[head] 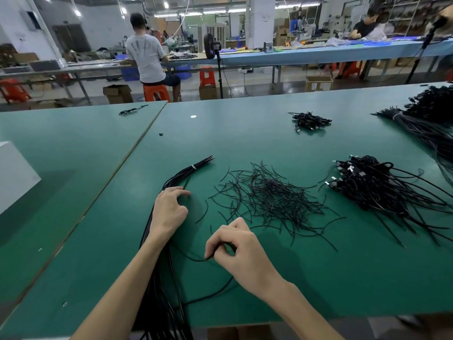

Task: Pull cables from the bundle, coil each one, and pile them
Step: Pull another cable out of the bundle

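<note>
Bundle [171,182] of black cables is lying at the near left of the green tabletop [245,133], the left hand [169,209] resting on it with fingers loosely bent — the right hand [239,251] is pinching one cable [193,258] just beside. A coiled pile [367,190] is sitting well to the right. Across the workshop floor [257,82], cardboard boxes [117,94] are standing, contents not visible

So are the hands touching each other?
No, the left hand rests on the bundle, apart from the right hand, which pinches one cable.
</note>
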`<state>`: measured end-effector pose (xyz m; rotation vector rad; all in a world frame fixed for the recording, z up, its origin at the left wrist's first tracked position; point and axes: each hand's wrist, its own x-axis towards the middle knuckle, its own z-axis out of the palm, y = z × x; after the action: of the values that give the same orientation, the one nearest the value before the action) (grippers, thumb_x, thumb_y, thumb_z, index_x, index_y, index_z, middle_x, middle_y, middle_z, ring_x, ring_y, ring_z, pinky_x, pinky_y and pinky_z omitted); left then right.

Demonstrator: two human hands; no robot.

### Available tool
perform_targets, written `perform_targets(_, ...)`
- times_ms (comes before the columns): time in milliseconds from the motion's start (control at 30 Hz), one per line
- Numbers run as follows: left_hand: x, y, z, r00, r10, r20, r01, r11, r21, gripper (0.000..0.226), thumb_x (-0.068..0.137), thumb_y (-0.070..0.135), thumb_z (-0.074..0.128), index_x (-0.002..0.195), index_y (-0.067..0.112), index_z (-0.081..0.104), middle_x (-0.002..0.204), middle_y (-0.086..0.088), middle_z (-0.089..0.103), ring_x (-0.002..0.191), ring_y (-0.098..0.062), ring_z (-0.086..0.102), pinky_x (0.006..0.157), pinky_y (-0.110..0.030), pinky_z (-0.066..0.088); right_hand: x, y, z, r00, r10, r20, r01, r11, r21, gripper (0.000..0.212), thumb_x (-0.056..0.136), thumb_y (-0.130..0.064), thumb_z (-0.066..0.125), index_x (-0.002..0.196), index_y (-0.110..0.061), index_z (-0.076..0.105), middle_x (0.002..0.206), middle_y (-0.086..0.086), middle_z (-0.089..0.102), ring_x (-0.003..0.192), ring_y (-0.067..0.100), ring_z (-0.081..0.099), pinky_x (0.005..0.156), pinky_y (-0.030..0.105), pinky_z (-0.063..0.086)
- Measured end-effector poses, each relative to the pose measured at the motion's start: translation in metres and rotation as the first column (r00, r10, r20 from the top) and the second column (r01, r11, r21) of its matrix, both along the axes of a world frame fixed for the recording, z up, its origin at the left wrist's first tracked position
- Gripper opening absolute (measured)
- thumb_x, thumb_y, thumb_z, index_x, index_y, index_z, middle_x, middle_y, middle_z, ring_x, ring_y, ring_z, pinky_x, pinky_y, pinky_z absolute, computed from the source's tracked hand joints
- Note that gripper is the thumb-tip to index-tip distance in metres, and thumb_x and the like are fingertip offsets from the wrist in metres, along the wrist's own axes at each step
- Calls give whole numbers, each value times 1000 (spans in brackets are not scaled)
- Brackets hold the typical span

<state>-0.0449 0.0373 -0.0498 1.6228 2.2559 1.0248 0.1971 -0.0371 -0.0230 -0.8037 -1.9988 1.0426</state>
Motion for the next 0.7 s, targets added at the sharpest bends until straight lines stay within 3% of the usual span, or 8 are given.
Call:
perform_targets(100,-1,0,1,988,14,156,-26,997,73,52,80,-9,50,114,19,75,136,3,63,123,-16,57,104,-32,45,8,8,5,981,-161,-106,144,978,-153,35,88,2,61,86,-30,75,88,-7,66,90,9,58,79,16,47)
perform_targets(167,-2,0,3,956,10,292,-54,989,141,40,91,-4,50,112,20,74,119,0,69,85,-9,67,78,-20,52,18,18,9,935,-276,-224,207,934,-291,36,89,8,60,93,-23,76,88,-1,73,82,9,64,74,17,50)
perform_targets(233,-5,0,3,923,13,385,-95,976,196,35,97,2,48,111,21,73,93,-2,67,48,-2,49,49,-12,40,34,32,12,840,-417,-348,232,855,-464,37,90,14,56,95,-16,77,83,-3,74,73,10,62,69,20,52)
perform_targets(267,-5,0,3,914,15,406,-111,971,214,33,99,4,47,112,21,73,87,-1,65,48,0,46,49,-12,39,42,38,13,788,-483,-382,245,815,-525,37,90,14,55,95,-15,78,80,-4,72,69,10,58,68,22,51)
perform_targets(333,-3,-1,3,926,18,376,-112,967,230,32,101,6,48,118,20,71,102,2,70,71,1,58,70,-16,49,57,48,14,731,-554,-398,269,771,-578,37,92,13,54,92,-14,80,76,-3,67,64,9,52,69,26,49)
perform_targets(533,6,-1,0,983,14,183,-48,983,178,29,104,17,51,126,19,69,123,1,66,98,-33,66,91,-49,56,51,29,6,919,-363,-155,310,906,-287,37,96,0,58,107,-31,73,99,-8,68,86,1,61,76,19,53)
perform_targets(633,4,-3,0,983,22,183,-61,975,212,27,103,14,52,121,22,70,120,1,65,88,-16,65,85,-39,58,43,7,1,983,-157,99,159,987,-16,13,97,-33,66,108,-38,69,108,-23,61,111,0,50,91,14,41)
perform_targets(700,5,-2,0,988,12,157,-49,971,234,27,102,11,53,118,24,71,117,2,65,74,-7,61,73,-28,53,38,-10,-3,960,32,279,-47,998,46,30,89,-57,66,111,-37,68,107,-27,54,119,-1,39,101,17,33)
